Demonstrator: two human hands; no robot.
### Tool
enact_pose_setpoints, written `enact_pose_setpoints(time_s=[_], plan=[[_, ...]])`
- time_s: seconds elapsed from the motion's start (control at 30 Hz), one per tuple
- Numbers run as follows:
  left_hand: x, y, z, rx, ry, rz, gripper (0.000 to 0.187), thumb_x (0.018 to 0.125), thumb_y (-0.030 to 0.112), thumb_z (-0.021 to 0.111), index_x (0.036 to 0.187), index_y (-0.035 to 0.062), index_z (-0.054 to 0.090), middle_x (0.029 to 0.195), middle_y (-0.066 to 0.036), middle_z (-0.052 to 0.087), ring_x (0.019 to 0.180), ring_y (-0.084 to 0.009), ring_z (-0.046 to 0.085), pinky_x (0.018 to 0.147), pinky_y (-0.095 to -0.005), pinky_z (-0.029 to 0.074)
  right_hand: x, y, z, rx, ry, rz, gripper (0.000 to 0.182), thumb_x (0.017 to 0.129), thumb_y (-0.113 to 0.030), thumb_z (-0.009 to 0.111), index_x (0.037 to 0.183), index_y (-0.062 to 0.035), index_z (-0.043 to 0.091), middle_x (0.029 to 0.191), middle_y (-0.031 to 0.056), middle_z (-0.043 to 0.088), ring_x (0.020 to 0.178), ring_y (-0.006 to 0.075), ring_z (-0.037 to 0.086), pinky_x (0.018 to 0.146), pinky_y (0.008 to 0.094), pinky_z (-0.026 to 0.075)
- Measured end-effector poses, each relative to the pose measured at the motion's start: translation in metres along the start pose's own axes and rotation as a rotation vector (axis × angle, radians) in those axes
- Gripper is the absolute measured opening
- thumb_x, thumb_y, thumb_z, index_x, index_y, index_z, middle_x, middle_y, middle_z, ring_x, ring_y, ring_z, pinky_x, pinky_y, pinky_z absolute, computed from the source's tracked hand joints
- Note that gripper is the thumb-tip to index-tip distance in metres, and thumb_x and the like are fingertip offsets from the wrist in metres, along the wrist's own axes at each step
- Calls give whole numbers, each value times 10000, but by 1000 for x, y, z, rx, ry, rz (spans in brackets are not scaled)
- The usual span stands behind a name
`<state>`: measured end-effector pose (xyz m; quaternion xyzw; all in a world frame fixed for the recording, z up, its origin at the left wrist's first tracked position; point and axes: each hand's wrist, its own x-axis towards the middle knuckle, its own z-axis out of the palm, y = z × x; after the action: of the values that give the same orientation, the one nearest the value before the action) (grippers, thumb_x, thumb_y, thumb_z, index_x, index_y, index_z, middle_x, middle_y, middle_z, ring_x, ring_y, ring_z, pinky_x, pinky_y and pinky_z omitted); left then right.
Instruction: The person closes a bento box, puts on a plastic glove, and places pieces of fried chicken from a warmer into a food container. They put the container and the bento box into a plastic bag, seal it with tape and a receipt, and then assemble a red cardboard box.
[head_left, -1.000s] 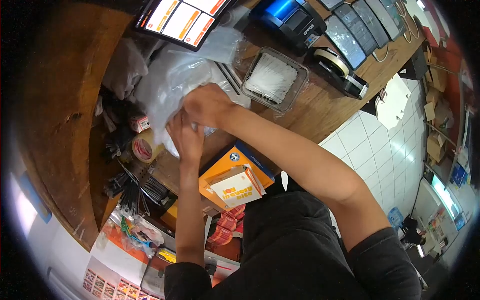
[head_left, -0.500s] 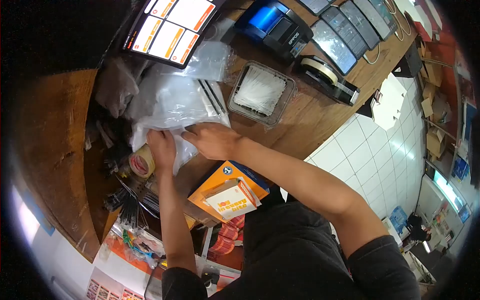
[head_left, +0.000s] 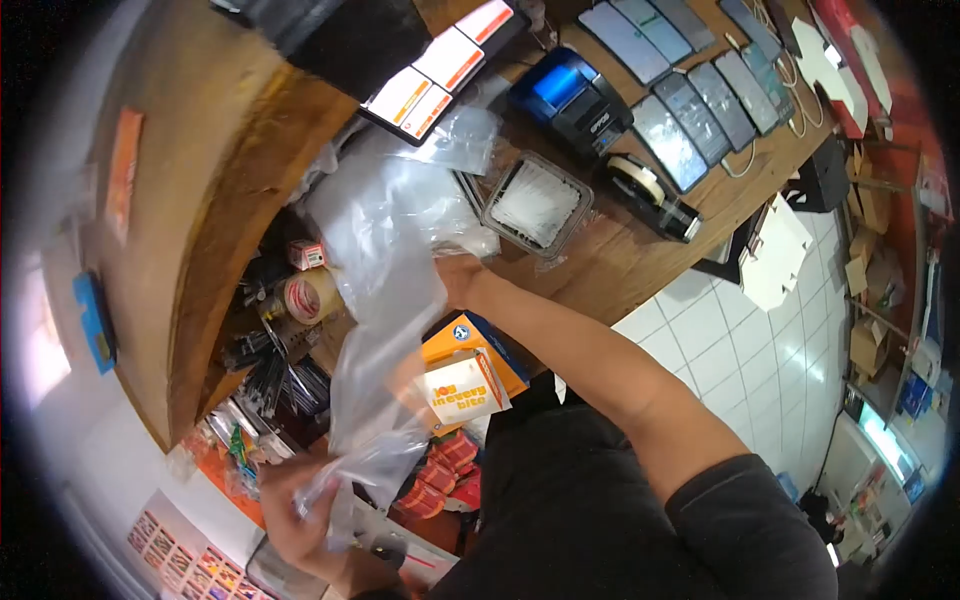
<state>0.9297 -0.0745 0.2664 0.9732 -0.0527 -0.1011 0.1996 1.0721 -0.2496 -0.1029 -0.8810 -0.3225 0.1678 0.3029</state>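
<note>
My left hand (head_left: pixel 298 508) is low at the left, its fingers closed on one end of a long clear plastic bag (head_left: pixel 385 370). The bag stretches from that hand up to a pile of clear plastic bags (head_left: pixel 355 200) on the wooden counter. At the near edge of the pile is my right hand (head_left: pixel 457 280), with its fingers hidden behind the plastic. An orange box (head_left: pixel 500 365) with a white printed carton (head_left: pixel 462 392) on it lies beneath the stretched bag.
Around the pile are a clear tub of thin white strips (head_left: pixel 538 205), a black-and-blue printer (head_left: pixel 570 100), a tape dispenser (head_left: pixel 655 195), several phones (head_left: pixel 670 140) and a lit screen (head_left: pixel 430 80). Left, a tape roll (head_left: pixel 308 297) stands near a wooden panel (head_left: pixel 225 200).
My left hand has moved from the pile down and toward me, drawing a plastic bag out lengthwise. My right hand remains by the pile. The head view has shifted.
</note>
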Motion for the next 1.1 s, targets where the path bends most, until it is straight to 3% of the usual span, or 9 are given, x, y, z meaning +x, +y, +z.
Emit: enact_pose_setpoints(time_s=[0.07, 0.27, 0.4, 0.5, 0.57, 0.67, 0.8, 0.87, 1.1], plan=[[-36, 17, -10, 113, 187, -37, 486, 774, 154, 777, 1221, 60, 608, 1122, -155, 649, 834, -206, 650, 792, -363, 507, -13, -12, -23, 328, 240, -236, 242, 837, -230, 512, 812, -70, 691, 862, 186, 686, 810, 358, 668, 735, 458, 534], [-118, 71, -21, 394, 597, -286, 499, 795, 173, 754, 1247, 55, 579, 1143, -155, 636, 866, -209, 639, 815, -362, 495, -74, -49, -128, 594, -161, -200, 169, 797, -180, 580, 818, -37, 669, 863, 182, 680, 836, 372, 653, 760, 494, 515], [-171, 120, -13, 510, 766, -500, 508, 809, 186, 739, 1264, 51, 559, 1157, -156, 627, 886, -211, 631, 831, -362, 487, -47, 13, -169, 233, 9, -76, 237, 831, -206, 620, 992, -37, 659, 858, 207, 670, 850, 385, 645, 788, 472, 512], [-205, 164, 12, 551, 832, -673, 515, 819, 196, 727, 1277, 48, 545, 1168, -156, 620, 902, -212, 625, 843, -361, 482, 6, 70, -210, -46, 431, -3, 435, 870, -228, 605, 1255, -32, 555, 1002, 237, 645, 983, 393, 600, 805, 492, 503], [-225, 194, 33, 561, 867, -791, 520, 826, 203, 720, 1285, 46, 535, 1175, -156, 616, 913, -213, 622, 851, -361, 478, 32, 88, -244, -309, 205, 99, 580, 900, -258, 499, 1455, -144, 377, 1226, 255, 524, 1054, 353, 567, 847, 481, 493], [-248, 236, 65, 559, 899, -942, 527, 836, 212, 708, 1298, 44, 520, 1185, -157, 609, 928, -214, 616, 863, -361, 472, 57, 119, -248, -465, 233, 82, 662, 889, -270, 523, 1495, -143, 289, 1133, 249, 576, 1074, 376, 559, 879, 494, 471], [-271, 286, 95, 537, 940, -1108, 537, 850, 225, 693, 1315, 40, 500, 1200, -157, 601, 949, -216, 608, 878, -360, 464, 40, 130, -244, -467, 271, -37, 572, 870, -276, 553, 1407, -112, 446, 1107, 247, 590, 1072, 383, 567, 896, 488, 461], [-280, 311, 105, 526, 955, -1181, 543, 856, 232, 686, 1324, 38, 491, 1207, -157, 596, 960, -217, 604, 886, -360, 460, 28, 131, -238, -401, 228, -197, 370, 860, -279, 593, 1115, -16, 648, 1026, 230, 613, 1066, 398, 566, 847, 493, 495], [-290, 354, 118, 523, 964, -1317, 562, 880, 255, 659, 1354, 32, 456, 1231, -158, 581, 996, -221, 591, 914, -359, 447, 16, 78, -222, 62, 68, -226, 408, 829, -283, 595, 1145, -29, 640, 1086, 251, 599, 1055, 403, 583, 904, 475, 486]])
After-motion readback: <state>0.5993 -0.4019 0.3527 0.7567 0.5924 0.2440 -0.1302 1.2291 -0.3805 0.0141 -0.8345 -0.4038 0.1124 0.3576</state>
